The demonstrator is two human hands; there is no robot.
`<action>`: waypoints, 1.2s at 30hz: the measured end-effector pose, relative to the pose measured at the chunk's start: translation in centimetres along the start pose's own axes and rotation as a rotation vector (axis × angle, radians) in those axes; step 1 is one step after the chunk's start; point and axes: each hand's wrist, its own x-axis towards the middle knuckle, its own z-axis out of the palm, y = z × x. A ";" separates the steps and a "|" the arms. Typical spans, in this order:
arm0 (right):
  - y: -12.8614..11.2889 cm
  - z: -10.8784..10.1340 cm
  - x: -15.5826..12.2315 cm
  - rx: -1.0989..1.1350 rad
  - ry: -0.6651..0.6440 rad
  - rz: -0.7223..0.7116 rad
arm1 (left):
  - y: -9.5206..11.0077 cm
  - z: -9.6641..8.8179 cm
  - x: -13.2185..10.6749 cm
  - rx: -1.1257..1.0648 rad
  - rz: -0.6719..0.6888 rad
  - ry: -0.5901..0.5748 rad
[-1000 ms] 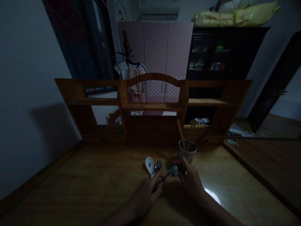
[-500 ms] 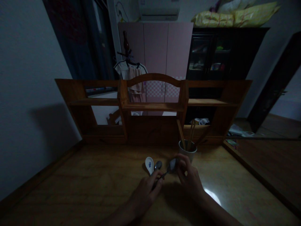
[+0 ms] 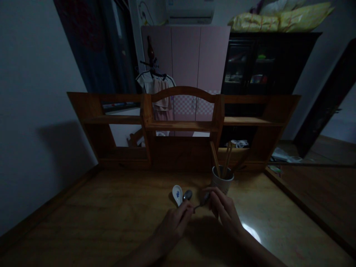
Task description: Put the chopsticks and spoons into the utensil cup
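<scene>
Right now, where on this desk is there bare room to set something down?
Left of the white spoon, bare desk runs toward the wall; right of the cup, toward the desk's right edge. The middle is crowded: those two, a metal spoon, another spoon in the left hand, and the right hand.

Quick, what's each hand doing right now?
Left hand: closed, holding a metal spoon by its handle.
Right hand: fingers curled at the spoon's bowl end; can't tell if it's gripping.

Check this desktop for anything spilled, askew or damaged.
Nothing clearly stands out in this dim light: the cup stands upright, and the bright patch beside the right forearm looks like glare rather than a spill.
</scene>
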 end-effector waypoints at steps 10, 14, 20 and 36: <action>0.5 0.1 0.0 -0.016 0.026 -0.021 | -0.7 0.1 -0.3 0.054 0.046 0.020; 0.6 0.2 -0.1 -0.040 0.019 -0.026 | -0.7 0.0 -0.3 0.049 0.075 0.024; 0.7 0.1 -0.3 -0.067 0.009 -0.029 | -0.9 -0.1 -0.2 0.059 0.106 0.033; 0.9 0.0 -0.4 -0.086 -0.002 -0.029 | -1.0 0.0 -0.1 0.003 0.100 0.049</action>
